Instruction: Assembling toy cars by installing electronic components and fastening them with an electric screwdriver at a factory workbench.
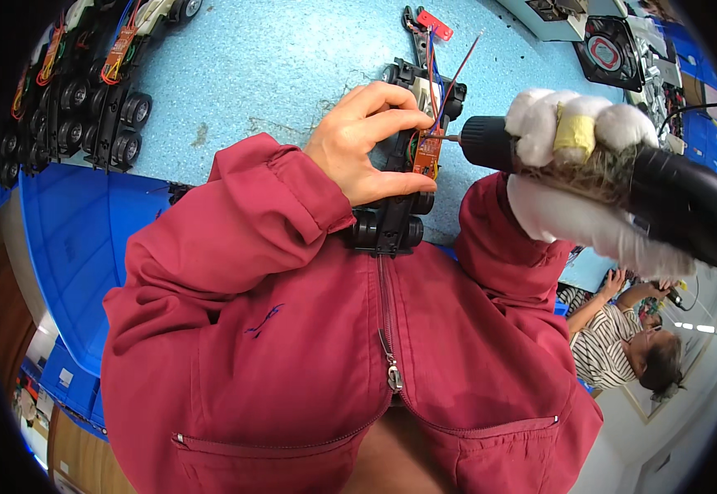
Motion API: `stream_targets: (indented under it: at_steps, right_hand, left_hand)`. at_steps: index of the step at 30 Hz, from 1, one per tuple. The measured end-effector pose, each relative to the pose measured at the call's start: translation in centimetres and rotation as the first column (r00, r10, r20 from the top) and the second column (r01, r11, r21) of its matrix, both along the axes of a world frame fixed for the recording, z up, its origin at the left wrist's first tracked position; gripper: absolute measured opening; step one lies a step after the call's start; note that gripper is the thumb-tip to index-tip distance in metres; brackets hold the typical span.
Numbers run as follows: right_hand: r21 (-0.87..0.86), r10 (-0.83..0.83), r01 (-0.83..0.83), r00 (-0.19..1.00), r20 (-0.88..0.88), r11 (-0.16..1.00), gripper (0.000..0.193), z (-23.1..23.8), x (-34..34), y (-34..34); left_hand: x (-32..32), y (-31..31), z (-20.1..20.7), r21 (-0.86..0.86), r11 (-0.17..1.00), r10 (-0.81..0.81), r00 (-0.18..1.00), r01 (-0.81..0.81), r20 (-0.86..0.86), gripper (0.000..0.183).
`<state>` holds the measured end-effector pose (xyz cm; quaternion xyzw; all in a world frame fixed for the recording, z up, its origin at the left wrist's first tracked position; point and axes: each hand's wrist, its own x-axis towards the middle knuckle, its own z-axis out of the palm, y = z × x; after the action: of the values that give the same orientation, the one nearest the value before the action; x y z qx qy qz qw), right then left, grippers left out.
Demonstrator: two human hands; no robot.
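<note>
A black toy truck chassis [393, 218] with rubber wheels lies lengthwise at the bench's near edge, its rear end close to my jacket. My bare left hand [362, 140] grips its middle, thumb and fingers curved around a small orange circuit board [426, 156]. Red and blue wires [434, 74] rise from the far end of the board. In my right hand [585, 136], which wears a white glove with a yellow wrap on one finger, is a black electric screwdriver [485, 142]. Held sideways, it points left, and its thin bit reaches the board's right side by my left fingertips.
Several similar wheeled chassis [115, 107] with orange boards stand at the far left of the blue bench [235, 74]. A blue bin [70, 255] sits below them. Beyond the chassis lies a red piece [434, 25]. A black fan [610, 53] is far right; a co-worker [614, 350] sits lower right.
</note>
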<state>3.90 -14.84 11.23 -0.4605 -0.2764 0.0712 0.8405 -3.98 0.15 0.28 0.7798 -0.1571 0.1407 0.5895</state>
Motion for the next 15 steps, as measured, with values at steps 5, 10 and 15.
stream_targets:
  at_steps: [5,10,15]
  right_hand:
    - [-0.045,-0.093,0.094,0.995,0.017,0.995,0.092,-0.8,-0.6,0.8]
    - [-0.052,-0.022,0.022,1.000,-0.003,0.998,0.084,-0.3,-0.2,-0.4]
    - [0.013,-0.056,0.056,0.998,0.005,0.998,0.086,0.9,1.1,-1.0]
  left_hand:
    - [-0.3,0.1,-0.5,-0.042,0.999,0.000,1.000,-0.001,-0.026,0.054]
    - [-0.1,0.5,-0.4,-0.070,0.997,-0.038,0.999,0.036,-0.025,0.055]
    - [0.0,0.5,-0.6,-0.078,0.997,-0.020,1.000,0.019,-0.020,0.055]
